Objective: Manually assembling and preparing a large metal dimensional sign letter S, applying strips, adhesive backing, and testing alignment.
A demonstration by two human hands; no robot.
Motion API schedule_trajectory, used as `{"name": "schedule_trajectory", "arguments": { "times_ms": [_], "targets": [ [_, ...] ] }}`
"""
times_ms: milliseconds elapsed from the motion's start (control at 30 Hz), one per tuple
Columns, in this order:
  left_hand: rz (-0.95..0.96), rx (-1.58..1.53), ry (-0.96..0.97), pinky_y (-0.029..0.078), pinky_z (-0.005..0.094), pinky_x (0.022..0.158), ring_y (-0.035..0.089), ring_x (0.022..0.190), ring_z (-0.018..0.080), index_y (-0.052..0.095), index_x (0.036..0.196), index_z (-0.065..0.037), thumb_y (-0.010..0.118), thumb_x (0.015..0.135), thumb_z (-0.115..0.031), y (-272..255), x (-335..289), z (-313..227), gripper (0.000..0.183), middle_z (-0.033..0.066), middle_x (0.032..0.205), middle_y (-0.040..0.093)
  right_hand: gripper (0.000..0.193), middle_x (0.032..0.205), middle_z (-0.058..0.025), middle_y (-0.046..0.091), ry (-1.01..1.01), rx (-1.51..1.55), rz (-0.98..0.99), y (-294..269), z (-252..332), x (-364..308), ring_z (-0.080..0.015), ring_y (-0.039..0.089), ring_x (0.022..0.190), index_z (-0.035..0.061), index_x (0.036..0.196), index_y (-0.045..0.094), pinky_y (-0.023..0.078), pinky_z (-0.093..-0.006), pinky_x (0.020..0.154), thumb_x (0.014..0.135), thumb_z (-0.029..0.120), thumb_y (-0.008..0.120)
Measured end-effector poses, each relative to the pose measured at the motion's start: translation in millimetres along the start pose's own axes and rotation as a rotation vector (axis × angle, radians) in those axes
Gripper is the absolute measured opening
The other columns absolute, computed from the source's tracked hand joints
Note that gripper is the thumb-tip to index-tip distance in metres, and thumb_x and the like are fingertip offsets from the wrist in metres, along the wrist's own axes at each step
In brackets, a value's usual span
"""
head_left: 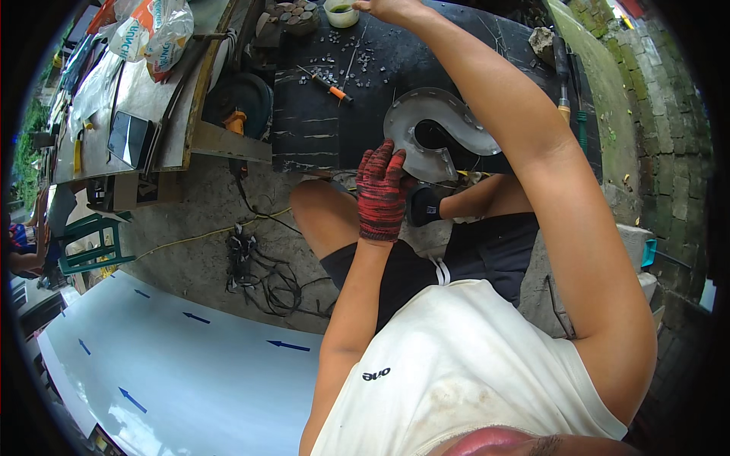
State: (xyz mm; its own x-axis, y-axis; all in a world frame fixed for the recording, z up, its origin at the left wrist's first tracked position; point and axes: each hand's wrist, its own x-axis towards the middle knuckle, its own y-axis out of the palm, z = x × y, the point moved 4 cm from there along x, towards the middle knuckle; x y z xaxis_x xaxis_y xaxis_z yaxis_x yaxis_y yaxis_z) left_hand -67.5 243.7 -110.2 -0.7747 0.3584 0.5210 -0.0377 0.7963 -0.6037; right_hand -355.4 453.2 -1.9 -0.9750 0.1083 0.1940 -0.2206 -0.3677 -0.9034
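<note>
A grey, curved S-shaped metal piece (pixel 430 163) lies at the near edge of the black work table. My left hand (pixel 382 194), in a red and black knit glove, grips its lower left edge, with fingertips on its rim. Bare and stretched far forward, my right hand (pixel 391 9) is at the upper edge of the view, partly cut off. Its fingers are drawn together beside a small white cup (pixel 341 14) with greenish liquid inside; whatever they may hold is too small to make out. An orange and black handled tool (pixel 334 91) with a thin shaft lies left of the metal piece.
Small metal bits (pixel 363 62) are scattered on the black table (pixel 304 144). A side table at left bears a phone (pixel 129 139) and a plastic bag (pixel 156 34). Tangled black cable (pixel 262 277) lies on the floor, near a large pale sheet (pixel 198 365). A stone (pixel 541 44) sits at right.
</note>
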Motion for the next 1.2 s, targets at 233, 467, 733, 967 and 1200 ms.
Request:
{"name": "schedule_trajectory", "arguments": {
  "times_ms": [233,467,733,967,1200],
  "targets": [
    [-0.013,0.016,0.004,0.050,0.0510,0.113,0.059,0.134,0.0382,0.067,0.138,-0.013,0.093,0.066,-0.006,0,-1,-1,0.077,0.0137,0.147,0.063,0.026,0.107,-0.0274,0.077,-0.012,-0.075,-0.026,-8,9,1,-0.0433,0.076,0.106,-0.0014,0.101,0.079,0.062,-0.0493,0.092,0.093,0.023,0.081],
    [0.004,0.019,-0.006,0.048,0.0517,0.114,0.058,0.135,0.0384,0.067,0.137,-0.013,0.092,0.069,-0.007,1,-2,1,0.073,0.0135,0.149,0.063,0.023,0.101,-0.0276,0.078,-0.128,0.031,-0.216,-62,13,-37,-0.0431,0.076,0.099,-0.0053,0.103,0.079,0.060,-0.0499,0.089,0.095,0.016,0.075],
    [-0.011,0.017,-0.014,0.048,0.0511,0.114,0.058,0.134,0.0375,0.069,0.136,-0.013,0.092,0.071,-0.007,2,-3,2,0.069,0.0133,0.148,0.064,0.025,0.094,-0.0230,0.080,0.027,0.275,-0.133,-121,8,-173,-0.0350,0.079,0.085,-0.0051,0.106,0.080,0.060,-0.0414,0.078,0.094,0.016,0.075],
    [0.003,0.060,-0.013,0.050,0.0510,0.112,0.059,0.133,0.0383,0.069,0.136,-0.014,0.090,0.074,-0.007,1,-4,2,0.066,0.0132,0.148,0.064,0.021,0.096,-0.0122,0.077,0.002,0.158,-0.170,-87,6,-259,-0.0264,0.073,0.077,0.0043,0.111,0.081,0.058,-0.0358,0.074,0.096,0.019,0.079],
    [0.008,0.081,-0.001,0.050,0.0511,0.112,0.059,0.133,0.0383,0.069,0.138,-0.015,0.090,0.075,-0.008,1,-4,2,0.067,0.0118,0.152,0.063,0.020,0.097,-0.0144,0.076,-0.052,0.169,-0.169,-59,18,-276,-0.0291,0.073,0.082,0.0024,0.108,0.081,0.058,-0.0393,0.078,0.095,0.017,0.078]
  ]
}}
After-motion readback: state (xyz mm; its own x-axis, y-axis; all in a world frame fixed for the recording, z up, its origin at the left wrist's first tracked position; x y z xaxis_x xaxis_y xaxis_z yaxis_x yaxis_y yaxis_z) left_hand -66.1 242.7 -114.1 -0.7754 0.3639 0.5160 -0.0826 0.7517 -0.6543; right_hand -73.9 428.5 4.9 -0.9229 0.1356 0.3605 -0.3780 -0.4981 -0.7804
